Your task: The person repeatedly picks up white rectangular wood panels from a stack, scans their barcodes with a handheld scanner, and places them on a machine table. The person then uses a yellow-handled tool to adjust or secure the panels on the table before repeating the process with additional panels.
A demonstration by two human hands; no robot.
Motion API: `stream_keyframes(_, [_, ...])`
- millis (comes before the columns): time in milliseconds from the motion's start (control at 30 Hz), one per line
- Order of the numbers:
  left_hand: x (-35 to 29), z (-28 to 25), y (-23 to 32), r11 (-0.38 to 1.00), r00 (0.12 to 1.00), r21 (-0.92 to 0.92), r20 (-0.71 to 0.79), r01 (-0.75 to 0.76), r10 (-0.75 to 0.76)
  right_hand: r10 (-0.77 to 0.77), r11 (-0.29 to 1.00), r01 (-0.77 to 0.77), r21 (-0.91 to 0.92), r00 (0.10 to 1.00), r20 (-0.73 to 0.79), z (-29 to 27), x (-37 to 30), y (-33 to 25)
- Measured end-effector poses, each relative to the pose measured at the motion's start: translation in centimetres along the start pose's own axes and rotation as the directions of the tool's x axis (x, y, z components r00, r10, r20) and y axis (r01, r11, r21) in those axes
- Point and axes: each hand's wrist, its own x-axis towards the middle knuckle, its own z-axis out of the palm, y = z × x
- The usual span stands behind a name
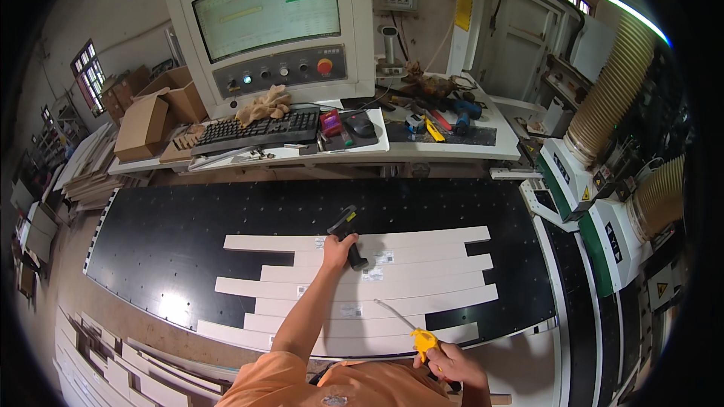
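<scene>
My left hand (338, 250) is wrapped around the grip of a black handheld barcode scanner (345, 222), held above the pale boards. In my right hand (456, 365), near the front edge, sits a yellow air blow gun (424, 341) whose thin metal nozzle points up and left over the boards. Several long, narrow pale boards (422, 283) lie side by side with staggered ends on a black machine table (173, 226). Small white printed labels (372, 274) are stuck on some boards; the scanner partly covers the boards beneath it.
Beyond the table, a white desk carries a control monitor (268, 15), a keyboard (260, 130), work gloves (264, 104), a mouse (360, 124) and tools. Machine heads with ribbed hoses (611, 90) stand at the right. Stacked panels (136, 369) lean at lower left; cardboard boxes (147, 124) sit far left.
</scene>
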Motion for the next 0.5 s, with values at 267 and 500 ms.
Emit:
stream_keyframes(267, [0.4,-0.2,-0.4,0.999,1.000,0.033,0.002,0.029,-0.029,0.023,0.999,-0.020,-0.042,0.996,0.091,-1.5,-0.3,0.9])
stream_keyframes(500, [0.1,0.1,0.2,0.994,0.999,0.107,-0.035,0.022,-0.018,0.035,0.988,-0.117,-0.099,0.800,-0.599,-1.8,0.6,1.6])
